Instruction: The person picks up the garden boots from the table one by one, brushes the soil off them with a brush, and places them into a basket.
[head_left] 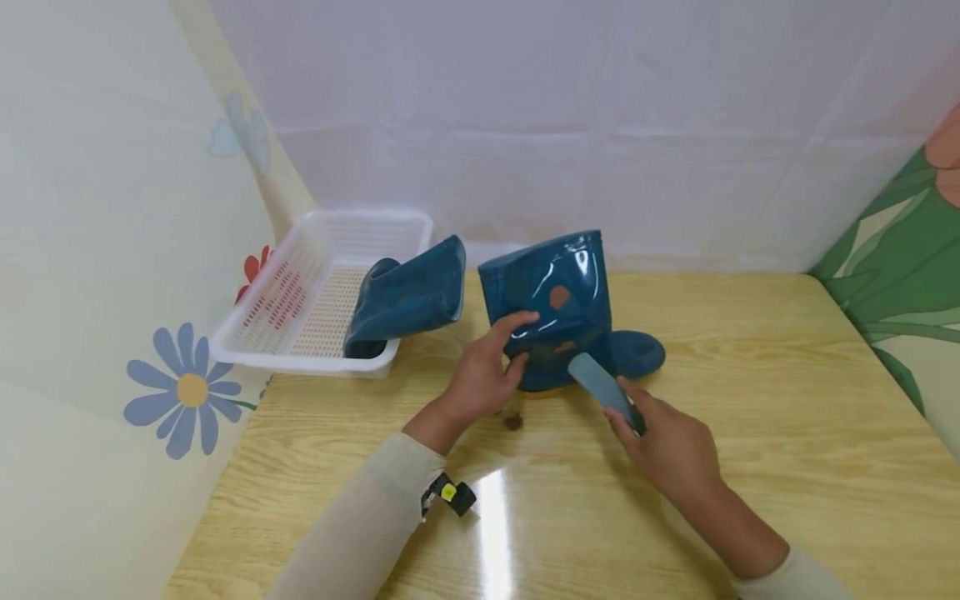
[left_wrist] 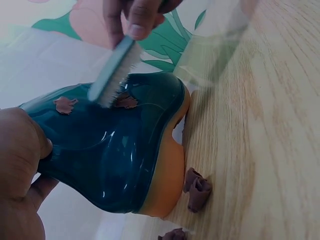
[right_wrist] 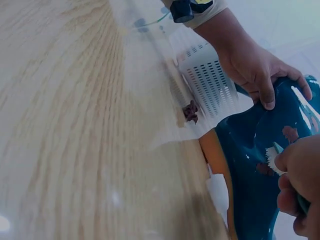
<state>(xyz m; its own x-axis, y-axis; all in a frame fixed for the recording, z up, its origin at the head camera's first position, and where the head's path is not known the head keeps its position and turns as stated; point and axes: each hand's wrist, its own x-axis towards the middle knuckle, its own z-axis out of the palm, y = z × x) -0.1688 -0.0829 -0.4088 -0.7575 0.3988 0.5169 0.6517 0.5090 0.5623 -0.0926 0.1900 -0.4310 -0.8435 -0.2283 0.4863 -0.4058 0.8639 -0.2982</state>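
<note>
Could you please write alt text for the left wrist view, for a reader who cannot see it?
A right hand holds a white-bristled brush at one of two brown patches on a glossy teal rubber boot, which a left hand grips. Brown clumps lie on the wood-grain table beside the boot's orange sole.

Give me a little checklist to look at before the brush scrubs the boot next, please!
1. Left hand holding the boot: ok.
2. Right hand gripping the brush: ok.
3. Bristles facing the boot: ok.
4. Boot free of brown patches: not ok, two show on it.
5. Table free of brown lumps: not ok, some lie near the heel.
6. Other boot, leaning in the basket, clean all over: cannot tell, part is hidden.
</note>
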